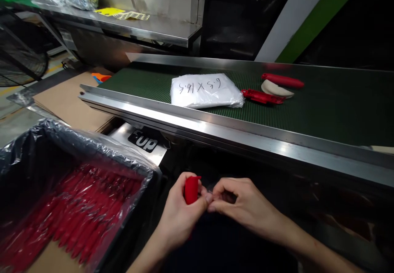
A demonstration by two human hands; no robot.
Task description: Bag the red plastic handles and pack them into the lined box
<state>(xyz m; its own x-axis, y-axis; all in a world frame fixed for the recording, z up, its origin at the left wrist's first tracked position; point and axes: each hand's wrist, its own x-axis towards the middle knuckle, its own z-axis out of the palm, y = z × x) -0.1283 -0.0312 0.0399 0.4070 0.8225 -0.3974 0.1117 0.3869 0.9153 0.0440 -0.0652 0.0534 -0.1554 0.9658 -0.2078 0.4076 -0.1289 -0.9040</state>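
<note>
My left hand (176,213) is closed round a red plastic part (191,190) with a smooth rounded end; most of it is hidden in my palm and fingers. My right hand (246,205) meets the left thumb and fingertips in a pinch. Something small and possibly clear is between those fingertips, too indistinct to name. Both hands are in front of the conveyor's near rail. To their left stands a black bin (154,176) lined with clear plastic, where many red parts (89,207) in clear wrapping lie in rows.
On the green conveyor belt (332,109) lie a white plastic-wrapped pack (205,90) marked with handwriting, a red tube-like piece (283,80), a red frame-like piece (263,97) and a whitish curved piece (275,88). Cardboard (69,96) is at the left. A metal shelf (160,29) runs behind.
</note>
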